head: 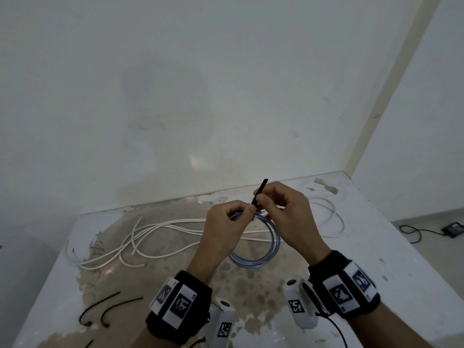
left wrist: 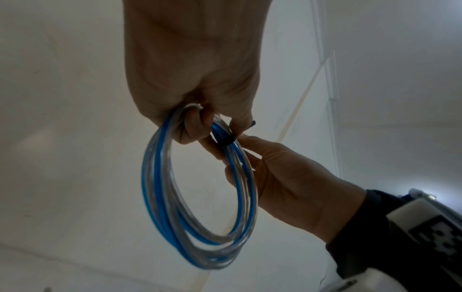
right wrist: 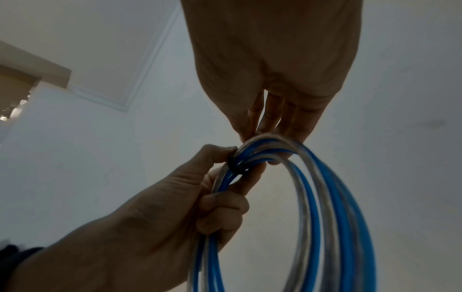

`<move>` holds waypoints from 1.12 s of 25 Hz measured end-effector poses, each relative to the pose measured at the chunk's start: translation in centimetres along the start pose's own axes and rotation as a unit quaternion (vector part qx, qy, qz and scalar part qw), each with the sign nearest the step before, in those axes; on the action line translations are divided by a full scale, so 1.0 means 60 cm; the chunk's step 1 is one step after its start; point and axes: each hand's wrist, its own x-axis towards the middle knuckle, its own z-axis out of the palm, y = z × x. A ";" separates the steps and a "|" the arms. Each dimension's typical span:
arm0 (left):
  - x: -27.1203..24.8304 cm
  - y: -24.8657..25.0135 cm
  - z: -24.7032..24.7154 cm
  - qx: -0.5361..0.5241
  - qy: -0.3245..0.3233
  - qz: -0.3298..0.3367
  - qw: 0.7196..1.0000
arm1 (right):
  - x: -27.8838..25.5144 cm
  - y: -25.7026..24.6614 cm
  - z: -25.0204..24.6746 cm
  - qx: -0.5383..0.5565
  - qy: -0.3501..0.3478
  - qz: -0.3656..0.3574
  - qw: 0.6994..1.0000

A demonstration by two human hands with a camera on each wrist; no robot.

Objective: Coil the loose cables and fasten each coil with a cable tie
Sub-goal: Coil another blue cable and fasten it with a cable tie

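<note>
A coil of blue and clear cable (head: 272, 244) hangs above the table, held between both hands. My left hand (head: 241, 212) grips the top of the coil (left wrist: 160, 197), its fingers curled round the strands. A black cable tie (head: 261, 189) is wrapped round the strands (left wrist: 226, 141) right beside those fingers, and its tail sticks up. My right hand (head: 263, 197) pinches that tail between thumb and forefinger, while its other fingers (right wrist: 272, 118) lie against the coil (right wrist: 345, 217). The tie's band (right wrist: 233, 164) shows between the two hands. Its head is hidden.
Several loose white cables (head: 163, 229) sprawl over the stained white table (head: 376, 247) behind the hands, with another white loop (head: 331, 217) at the back right. Spare black cable ties (head: 100, 310) lie at the front left. A black device (head: 453, 229) sits on the floor, right.
</note>
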 end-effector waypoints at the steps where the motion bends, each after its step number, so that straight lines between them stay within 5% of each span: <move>1: -0.001 0.001 0.001 -0.001 0.001 0.002 1.000 | 0.000 -0.002 0.000 -0.010 0.004 -0.006 1.000; 7: 0.009 -0.007 -0.011 0.016 -0.060 0.023 0.998 | 0.005 -0.003 -0.010 -0.106 -0.003 -0.040 0.994; 15: 0.011 0.006 -0.007 -0.015 -0.024 -0.006 1.000 | -0.002 -0.015 0.005 -0.020 0.037 0.034 0.999; 28: 0.007 0.014 -0.007 -0.038 -0.028 -0.041 0.998 | 0.003 -0.031 -0.002 -0.045 0.011 0.030 0.998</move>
